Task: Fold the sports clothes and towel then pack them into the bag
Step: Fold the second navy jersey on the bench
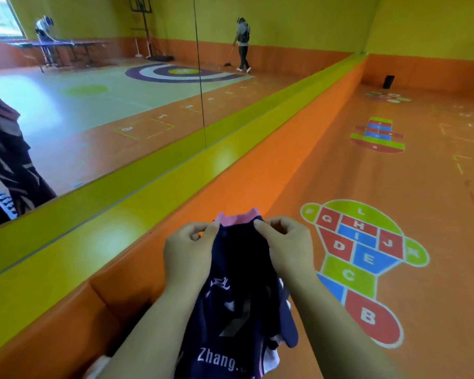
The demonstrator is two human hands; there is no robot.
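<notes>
Starting at the left, a wall mirror (pixel 93 119) runs above a green and orange padded ledge (pixel 107 242), and a pale scrap (pixel 97 365) shows at the bottom edge, too cut off to say whether it is the towel. The left hand (pixel 188 251) pinches the near-left top edge of a navy shirt (pixel 238 305), thumb and curled fingers closed on the cloth just beside its pink collar (pixel 240 218). The shirt hangs in the air between both hands, collar away from the person, long axis running from the collar down toward the body, lettering facing up. The right hand (pixel 288 247) pinches the opposite side of the collar in the same way, level with the left, so neither is nearer. To the right, a painted hopscotch (pixel 361 258) marks the floor.

Count: one shirt, two hands on it, some white fabric (pixel 271 359) bunched beneath its lower edge, no bag in view. Folding likely needs a flat spot first.
</notes>
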